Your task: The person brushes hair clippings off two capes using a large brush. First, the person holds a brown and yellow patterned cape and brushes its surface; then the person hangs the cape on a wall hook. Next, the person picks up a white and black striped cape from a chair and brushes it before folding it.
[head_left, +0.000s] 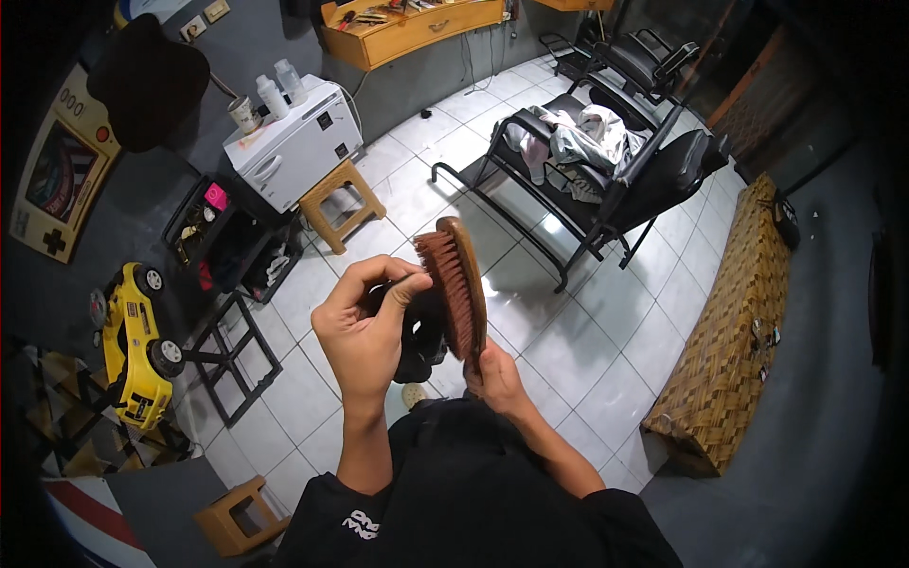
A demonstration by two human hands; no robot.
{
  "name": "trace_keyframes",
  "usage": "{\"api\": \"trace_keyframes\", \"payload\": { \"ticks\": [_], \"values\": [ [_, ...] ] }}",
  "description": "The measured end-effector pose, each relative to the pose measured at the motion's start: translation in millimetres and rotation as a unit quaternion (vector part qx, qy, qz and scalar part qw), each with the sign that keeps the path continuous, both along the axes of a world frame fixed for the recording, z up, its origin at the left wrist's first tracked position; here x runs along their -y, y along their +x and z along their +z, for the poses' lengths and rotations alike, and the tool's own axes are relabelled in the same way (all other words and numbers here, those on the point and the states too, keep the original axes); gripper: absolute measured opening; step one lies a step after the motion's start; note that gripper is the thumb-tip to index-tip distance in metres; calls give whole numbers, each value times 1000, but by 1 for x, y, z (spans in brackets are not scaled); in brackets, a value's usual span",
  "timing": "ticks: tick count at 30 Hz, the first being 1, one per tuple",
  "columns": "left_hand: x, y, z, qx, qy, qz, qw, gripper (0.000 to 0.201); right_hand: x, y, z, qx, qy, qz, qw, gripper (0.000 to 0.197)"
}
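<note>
Right hand wraps the lower end of a long, brown wooden brush with reddish bristles at frame centre, while the curled left hand grips a partly hidden black object, which could drop if that hold loosens.

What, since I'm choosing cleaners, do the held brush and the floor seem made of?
Brush: its back looks like wood, smooth with a slight sheen, judging by the warm brown tone; the reddish-brown bristles stand in tufts, natural or synthetic I can't tell.
Floor: probably glazed ceramic tile, glossy white, as the grid of joints and reflections suggest.
</note>
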State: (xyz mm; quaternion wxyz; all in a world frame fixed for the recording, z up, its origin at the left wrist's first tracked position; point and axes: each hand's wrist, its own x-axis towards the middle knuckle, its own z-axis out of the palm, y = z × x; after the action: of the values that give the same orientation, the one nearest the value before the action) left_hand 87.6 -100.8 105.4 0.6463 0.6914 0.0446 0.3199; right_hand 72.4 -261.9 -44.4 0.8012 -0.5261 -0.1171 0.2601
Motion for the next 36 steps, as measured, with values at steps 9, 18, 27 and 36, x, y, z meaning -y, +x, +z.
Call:
{"api": "trace_keyframes", "payload": {
  "ticks": [9, 18, 27, 36],
  "values": [
    [-10, -6, 5, 150, -54, 48, 986, 17, 62, 1, -192, 140, -539, 33, 830, 44],
    [-8, -3, -5, 39, -40, -26, 998, 13, 43, 6, -123, 68, -362, -45, 929, 46],
    [0, -5, -1, 123, 42, -60, 990, 15, 7, -7, -2, 81, -158, -11, 984, 45],
    [-7, 5, -1, 161, -121, 3, 980, 18, 101, -8, -235, 68, -655, 80, 749, 45]
  ]
}}
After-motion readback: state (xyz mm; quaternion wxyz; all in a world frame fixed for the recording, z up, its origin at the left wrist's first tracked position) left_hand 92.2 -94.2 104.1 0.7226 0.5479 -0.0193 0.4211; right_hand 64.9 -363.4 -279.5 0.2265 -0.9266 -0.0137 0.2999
